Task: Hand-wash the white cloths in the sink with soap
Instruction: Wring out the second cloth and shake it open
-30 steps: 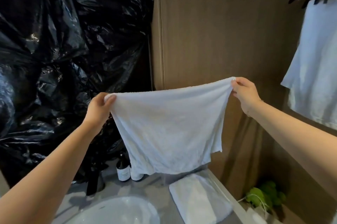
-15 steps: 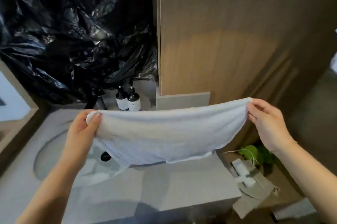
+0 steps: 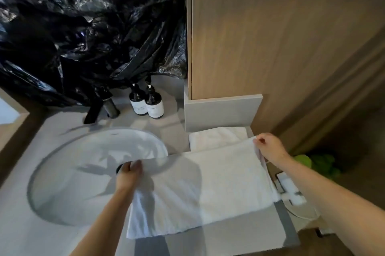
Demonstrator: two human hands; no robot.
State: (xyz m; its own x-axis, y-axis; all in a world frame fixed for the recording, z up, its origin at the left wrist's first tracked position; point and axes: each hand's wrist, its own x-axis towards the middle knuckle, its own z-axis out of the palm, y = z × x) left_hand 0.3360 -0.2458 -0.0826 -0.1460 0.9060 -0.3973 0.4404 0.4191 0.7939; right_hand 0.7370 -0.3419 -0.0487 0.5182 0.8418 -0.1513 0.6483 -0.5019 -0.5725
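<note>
Both hands held one white cloth (image 3: pixel 208 189) spread over the desk (image 3: pixel 229 235) right of the sink (image 3: pixel 62 172): the left hand (image 3: pixel 129 172) gripped its sink-side corner, the right hand (image 3: pixel 268 147) pinched its far corner.

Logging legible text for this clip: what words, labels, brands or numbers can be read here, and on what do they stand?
Left dark bottle, white label: faint print, too blurred to read.
Right dark bottle, white label: a short word, too blurred to read for sure.
Sink, small dark mark on its far rim: too small to read.
White cloth, folded towel, black plastic sheet, wood panel: no text.
</note>
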